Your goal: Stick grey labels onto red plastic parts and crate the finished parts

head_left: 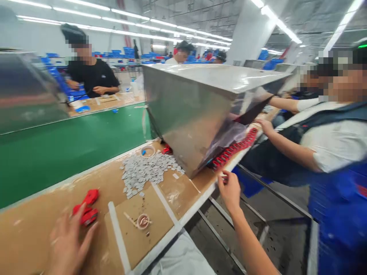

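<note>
My left hand [69, 238] is spread low over the cardboard-covered bench, its fingers beside a few red plastic parts [89, 215] and partly in front of them. At the bench's front edge, my right hand [231, 191] has its fingers curled in a pinch, with a small dark spot between them that I cannot make out. Just beyond it, a long row of red and black parts [235, 149] lies along the edge. Between my hands, a small round cup [143, 221] with a thin stick beside it stands on a cardboard sheet [129, 214]. A heap of small grey flat pieces [147, 170] lies behind.
A large sheet-metal hood [189, 110] stands over the bench at centre right. A co-worker [329, 133] at right reaches toward the row and a dark plastic sheet [229, 133]. A green belt [71, 149] runs behind the bench; another person [93, 76] sits beyond it.
</note>
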`<state>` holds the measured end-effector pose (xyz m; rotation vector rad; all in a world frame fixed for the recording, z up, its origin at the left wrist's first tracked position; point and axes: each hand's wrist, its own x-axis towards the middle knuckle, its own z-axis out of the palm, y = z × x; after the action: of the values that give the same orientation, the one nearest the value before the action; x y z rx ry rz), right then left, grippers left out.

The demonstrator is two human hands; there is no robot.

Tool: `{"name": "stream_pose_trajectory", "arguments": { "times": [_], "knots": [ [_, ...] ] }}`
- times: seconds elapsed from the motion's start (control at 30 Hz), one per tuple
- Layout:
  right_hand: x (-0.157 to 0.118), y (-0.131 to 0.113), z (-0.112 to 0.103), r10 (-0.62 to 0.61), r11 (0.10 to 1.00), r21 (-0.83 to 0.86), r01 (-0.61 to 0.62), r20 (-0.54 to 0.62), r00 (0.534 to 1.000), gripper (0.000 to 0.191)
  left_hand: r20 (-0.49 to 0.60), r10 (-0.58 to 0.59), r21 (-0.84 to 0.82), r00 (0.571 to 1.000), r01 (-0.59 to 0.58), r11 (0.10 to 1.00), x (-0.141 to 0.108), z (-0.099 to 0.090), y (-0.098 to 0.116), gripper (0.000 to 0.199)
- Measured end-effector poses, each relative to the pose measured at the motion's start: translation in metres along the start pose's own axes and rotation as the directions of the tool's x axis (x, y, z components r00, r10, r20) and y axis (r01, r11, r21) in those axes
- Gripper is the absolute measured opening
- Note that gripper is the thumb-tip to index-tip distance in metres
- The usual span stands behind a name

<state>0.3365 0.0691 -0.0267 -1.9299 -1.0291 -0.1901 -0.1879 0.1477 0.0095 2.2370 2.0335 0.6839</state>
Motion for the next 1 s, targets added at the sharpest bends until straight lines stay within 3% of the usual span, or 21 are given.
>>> {"name": "stream_pose_trajectory", "arguments": {
  "times": [0.13, 0.27, 0.33, 0.43, 0.6, 0.67, 0.77, 0.83, 0.9, 1.0],
  "knots": [
    [-0.048, -0.01, -0.007, -0.101, 0.993, 0.062, 0.098, 0.046, 0.994, 0.043, 0.092, 0.025, 0.0, 0.995, -0.025, 1.0, 0.014, 0.002, 0.007, 0.055],
    [-0.078, -0.025, 0.003, -0.233, 0.966, 0.151, 0.209, 0.17, 0.957, 0.048, 0.072, -0.038, 0.057, 0.997, 0.034, 0.998, 0.017, -0.001, 0.012, 0.047],
    [-0.085, -0.036, 0.009, -0.258, 0.96, 0.154, 0.232, 0.178, 0.95, 0.049, 0.05, -0.073, 0.024, 0.996, 0.072, 0.997, 0.015, -0.005, 0.01, 0.044],
    [-0.085, -0.051, 0.02, -0.236, 0.965, 0.152, 0.212, 0.163, 0.958, 0.051, -0.026, -0.124, -0.064, 0.992, 0.122, 0.99, 0.017, -0.012, -0.001, 0.042],
    [-0.084, -0.063, 0.041, -0.127, 0.968, 0.242, 0.058, 0.284, 0.95, 0.058, -0.16, -0.235, -0.259, 0.959, 0.189, 0.947, 0.039, -0.027, -0.02, 0.044],
    [-0.085, -0.064, 0.045, -0.082, 0.974, 0.227, 0.014, 0.295, 0.952, 0.06, -0.1, -0.385, -0.452, 0.917, 0.303, 0.839, 0.048, -0.035, -0.022, 0.043],
    [-0.087, -0.065, 0.046, -0.078, 0.982, 0.187, 0.018, 0.32, 0.944, 0.06, 0.111, -0.524, -0.776, 0.845, 0.403, 0.485, 0.055, -0.044, -0.009, 0.045],
    [-0.087, -0.065, 0.046, -0.092, 0.986, 0.163, 0.039, 0.335, 0.938, 0.059, 0.253, -0.486, -0.874, 0.837, 0.413, 0.255, 0.054, -0.043, 0.008, 0.05],
    [-0.087, -0.066, 0.045, -0.098, 0.988, 0.142, 0.053, 0.333, 0.938, 0.059, 0.378, -0.389, -0.886, 0.84, 0.45, 0.111, 0.051, -0.037, 0.028, 0.059],
    [-0.087, -0.066, 0.045, -0.106, 0.989, 0.129, 0.067, 0.329, 0.938, 0.058, 0.482, -0.23, -0.859, 0.846, 0.508, 0.069, 0.042, -0.021, 0.053, 0.066]
  ]
}}
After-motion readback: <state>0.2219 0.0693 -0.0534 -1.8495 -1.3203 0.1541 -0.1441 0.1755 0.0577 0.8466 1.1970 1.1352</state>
